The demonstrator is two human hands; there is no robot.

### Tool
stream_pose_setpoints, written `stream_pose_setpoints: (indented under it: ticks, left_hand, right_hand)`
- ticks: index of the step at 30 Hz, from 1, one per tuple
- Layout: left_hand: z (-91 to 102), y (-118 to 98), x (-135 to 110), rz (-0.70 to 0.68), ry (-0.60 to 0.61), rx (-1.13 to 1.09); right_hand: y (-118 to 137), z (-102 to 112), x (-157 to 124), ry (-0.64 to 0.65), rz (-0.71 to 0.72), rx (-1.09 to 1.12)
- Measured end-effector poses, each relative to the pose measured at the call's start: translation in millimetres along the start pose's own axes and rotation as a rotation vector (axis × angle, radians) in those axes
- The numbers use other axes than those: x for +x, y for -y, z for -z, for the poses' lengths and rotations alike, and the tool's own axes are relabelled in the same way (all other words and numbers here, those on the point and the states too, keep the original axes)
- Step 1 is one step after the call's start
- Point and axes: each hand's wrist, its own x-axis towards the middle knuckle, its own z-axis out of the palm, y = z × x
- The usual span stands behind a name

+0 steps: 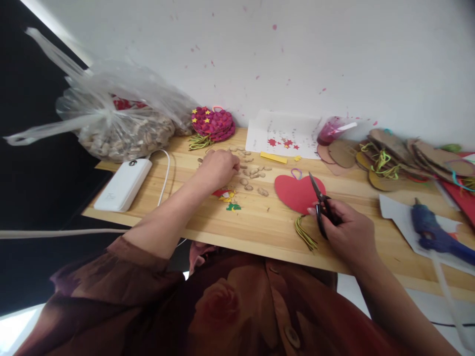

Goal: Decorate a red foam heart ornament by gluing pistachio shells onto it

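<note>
My right hand (352, 232) grips black-handled scissors (323, 202), their blades pointing up and away over a red heart-shaped piece (295, 192). That heart has a purple loop (296, 173) at its top and a yellow-green tassel (305, 233) at its lower edge. My left hand (219, 169) is over the table with fingers curled and pressed together; whatever they hold is hidden. Beside and beyond it lie several loose pale shells (254, 173), resembling peanut shells. Just below the hand are yellow and red paper scraps (225, 196) and green scraps (233, 207).
At left stand a knotted plastic bag of shells (126, 133) and a white power bank (124, 185) with a cable. Decorated purple hearts (218, 123), a white sheet (260, 133) with red stars and a yellow strip (273, 157) lie behind. Cardboard shapes (393, 148) and a blue glue gun (434, 230) are right.
</note>
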Motion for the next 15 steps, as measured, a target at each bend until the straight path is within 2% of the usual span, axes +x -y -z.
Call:
stream_pose_setpoints:
  ticks: [3, 8, 15]
  left_hand:
    - [4.5, 4.8, 2.6, 0.021, 0.021, -0.036]
    - [9.0, 13.7, 1.5, 0.078, -0.047, -0.085]
    - [2.7, -0.2, 2.8, 0.053, 0.046, -0.052]
  right_hand:
    - [3.0, 1.5, 0.0, 0.003, -0.008, -0.003]
    - [3.7, 1.2, 0.2, -0.001, -0.026, 0.007]
    - [1.6, 0.6, 0.6, 0.005, -0.018, 0.000]
